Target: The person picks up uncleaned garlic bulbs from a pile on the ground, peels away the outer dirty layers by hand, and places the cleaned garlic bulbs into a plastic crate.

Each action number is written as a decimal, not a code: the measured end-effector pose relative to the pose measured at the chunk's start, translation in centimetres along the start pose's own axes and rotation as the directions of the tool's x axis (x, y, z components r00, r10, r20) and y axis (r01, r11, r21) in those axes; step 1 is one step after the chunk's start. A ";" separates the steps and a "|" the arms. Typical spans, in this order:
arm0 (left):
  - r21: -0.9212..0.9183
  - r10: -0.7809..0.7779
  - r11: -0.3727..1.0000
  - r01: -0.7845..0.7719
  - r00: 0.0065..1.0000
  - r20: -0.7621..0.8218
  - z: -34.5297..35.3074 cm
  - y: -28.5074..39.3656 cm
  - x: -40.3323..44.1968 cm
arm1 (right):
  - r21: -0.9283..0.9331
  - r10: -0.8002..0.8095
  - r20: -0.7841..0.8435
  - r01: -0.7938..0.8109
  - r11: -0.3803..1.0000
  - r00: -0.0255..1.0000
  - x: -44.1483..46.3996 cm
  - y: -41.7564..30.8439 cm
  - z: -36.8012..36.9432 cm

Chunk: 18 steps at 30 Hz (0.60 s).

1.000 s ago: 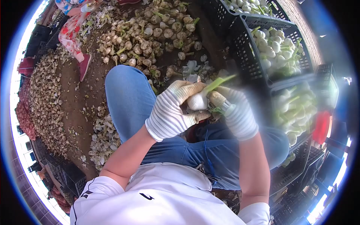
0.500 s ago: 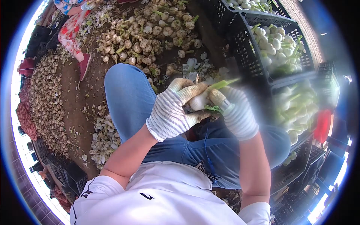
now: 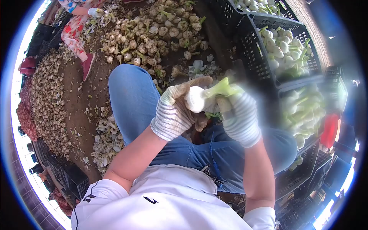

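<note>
A white garlic bulb (image 3: 195, 99) with a thick pale-green stem is held between both hands above my lap, its stem toward the right. My left hand (image 3: 175, 110), in a striped knit glove with soiled fingers, is closed around the bulb's left side. Gloved the same way, my right hand (image 3: 242, 117) is closed at the stem end, partly blurred by glare. Pale skin hangs below the stem between the hands, along with a bit of green leaf (image 3: 212, 114). The right fingertips are partly hidden.
Unpeeled garlic (image 3: 153, 32) is heaped ahead, with another long heap (image 3: 48, 103) at left. Black crates (image 3: 251, 50) of clean white bulbs stand at right. Peeled skins (image 3: 108, 143) lie beside my left leg. Another person's gloved hand (image 3: 96, 12) is at the upper left.
The bulb's smooth white side now shows more fully, and its stem looks broader and more exposed. My right hand has turned at the stem. The other person's hand has moved slightly right and down.
</note>
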<state>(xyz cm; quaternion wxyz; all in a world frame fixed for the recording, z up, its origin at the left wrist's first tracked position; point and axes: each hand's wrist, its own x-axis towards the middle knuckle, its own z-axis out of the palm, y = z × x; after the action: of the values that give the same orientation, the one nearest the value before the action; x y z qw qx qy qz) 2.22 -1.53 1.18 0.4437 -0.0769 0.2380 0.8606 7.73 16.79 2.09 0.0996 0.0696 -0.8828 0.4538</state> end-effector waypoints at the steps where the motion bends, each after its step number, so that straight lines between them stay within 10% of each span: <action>1: 0.031 0.002 0.999 -0.004 0.999 0.054 -0.1 -0.1 0.2 | 0.241 0.097 0.003 -0.095 0.966 0.995 -0.1 -0.2 0.2; 4: 0.189 0.142 0.973 -0.131 0.989 -0.048 0.0 -1.2 0.7 | 0.736 0.396 0.142 -0.364 0.570 0.907 -0.2 -1.3 1.4; 13: 0.146 -0.042 0.988 0.048 0.998 -0.040 -1.4 -0.5 1.3 | 0.306 0.311 0.039 -0.308 0.901 0.950 -0.2 -0.3 1.0; 18: 0.780 0.480 0.473 -0.410 0.862 0.162 -2.4 -2.3 1.6 | 0.192 0.299 -0.077 -0.281 0.940 0.951 -0.3 -0.1 1.0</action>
<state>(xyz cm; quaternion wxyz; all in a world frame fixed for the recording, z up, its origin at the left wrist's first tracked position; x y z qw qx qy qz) 2.88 -0.42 -2.27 0.1818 0.1581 0.6227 0.7444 7.99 15.92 1.57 0.0713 -0.0766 -0.8326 0.5440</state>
